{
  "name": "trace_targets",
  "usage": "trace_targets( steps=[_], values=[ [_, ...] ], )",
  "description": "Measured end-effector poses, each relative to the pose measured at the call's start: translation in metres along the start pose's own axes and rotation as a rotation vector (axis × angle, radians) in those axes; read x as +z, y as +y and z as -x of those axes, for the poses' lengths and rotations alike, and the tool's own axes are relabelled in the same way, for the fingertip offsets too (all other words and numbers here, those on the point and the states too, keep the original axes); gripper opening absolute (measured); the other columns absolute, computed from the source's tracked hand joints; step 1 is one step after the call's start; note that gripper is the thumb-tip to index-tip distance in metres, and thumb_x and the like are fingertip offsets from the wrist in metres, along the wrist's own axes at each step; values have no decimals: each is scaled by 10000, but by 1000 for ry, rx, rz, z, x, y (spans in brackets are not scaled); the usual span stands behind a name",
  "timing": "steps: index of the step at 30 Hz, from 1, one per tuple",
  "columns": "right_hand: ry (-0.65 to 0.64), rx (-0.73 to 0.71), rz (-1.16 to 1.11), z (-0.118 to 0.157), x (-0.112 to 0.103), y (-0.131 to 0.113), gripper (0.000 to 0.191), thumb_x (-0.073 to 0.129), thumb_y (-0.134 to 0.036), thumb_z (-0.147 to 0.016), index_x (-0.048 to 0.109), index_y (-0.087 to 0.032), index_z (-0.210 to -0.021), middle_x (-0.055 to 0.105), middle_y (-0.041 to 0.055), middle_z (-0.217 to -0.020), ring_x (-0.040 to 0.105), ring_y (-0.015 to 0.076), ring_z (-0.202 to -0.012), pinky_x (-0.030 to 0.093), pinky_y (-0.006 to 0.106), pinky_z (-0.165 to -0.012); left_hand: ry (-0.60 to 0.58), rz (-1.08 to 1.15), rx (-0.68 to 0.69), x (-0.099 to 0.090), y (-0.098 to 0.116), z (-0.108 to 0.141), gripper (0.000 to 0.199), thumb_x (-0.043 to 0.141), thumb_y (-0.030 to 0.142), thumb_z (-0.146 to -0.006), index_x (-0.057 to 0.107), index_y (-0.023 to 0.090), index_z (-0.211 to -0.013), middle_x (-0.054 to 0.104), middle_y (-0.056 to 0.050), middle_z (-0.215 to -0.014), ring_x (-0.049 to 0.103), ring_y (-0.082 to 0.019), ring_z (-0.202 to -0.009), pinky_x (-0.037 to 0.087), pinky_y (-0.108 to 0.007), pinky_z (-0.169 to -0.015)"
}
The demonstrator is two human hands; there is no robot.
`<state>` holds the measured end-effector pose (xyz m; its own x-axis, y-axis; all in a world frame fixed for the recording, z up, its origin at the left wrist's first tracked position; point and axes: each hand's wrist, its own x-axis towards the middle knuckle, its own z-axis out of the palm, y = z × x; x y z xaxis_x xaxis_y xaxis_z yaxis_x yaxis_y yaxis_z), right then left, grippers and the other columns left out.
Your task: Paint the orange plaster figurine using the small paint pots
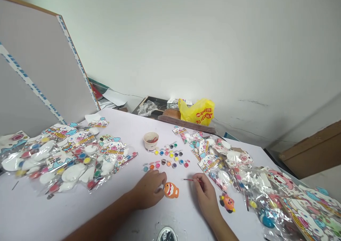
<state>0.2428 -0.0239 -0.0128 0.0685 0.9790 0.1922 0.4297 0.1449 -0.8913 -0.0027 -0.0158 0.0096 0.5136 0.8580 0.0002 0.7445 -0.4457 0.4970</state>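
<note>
The orange figure [172, 191] lies flat on the counter [119, 219] right in front of me, between my two hands. My left hand [150, 189] rests at its left side, thumb and forefinger at its edge; whether those fingers pinch it or only lean against it, I cannot tell. The fingers of my right hand [205, 193] are clamped together on a thin red paintbrush [189, 179], its tip pointing left, near the figure but apart from it.

I judge the step in hand to be painting: most of the figure is orange, with a white area and red marks at its left part. Whether that white is paint or bare surface, I cannot make out, nor what colour my bristles carry.

As I see it, the next move calls for a steady left hand and a light brush, keeping inside the edges of the small shapes. For more colour I would reach past the figure to the paint pots [163, 161], set in rows in front of the paper cup [150, 141]. A small painted figure [227, 203] lies just beside my right wrist, so that sleeve-side needs care.
</note>
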Motion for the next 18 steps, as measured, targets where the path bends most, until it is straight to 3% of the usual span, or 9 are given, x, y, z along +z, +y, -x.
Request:
trace_targets(
  steps=[18],
  values=[
    [13, -13, 30, -3, -3, -3, 192, 491, -344, -908, 604, -212, -826, 506, -6, -700, 462, 168, -628, 396, 266, -593, -50, 42, -49, 4, -5, -3, 215, 459, 72, -691, 439, 217, -849, 497, -3, -802, 456, -206, -768, 323, -307, -671]
  ],
)
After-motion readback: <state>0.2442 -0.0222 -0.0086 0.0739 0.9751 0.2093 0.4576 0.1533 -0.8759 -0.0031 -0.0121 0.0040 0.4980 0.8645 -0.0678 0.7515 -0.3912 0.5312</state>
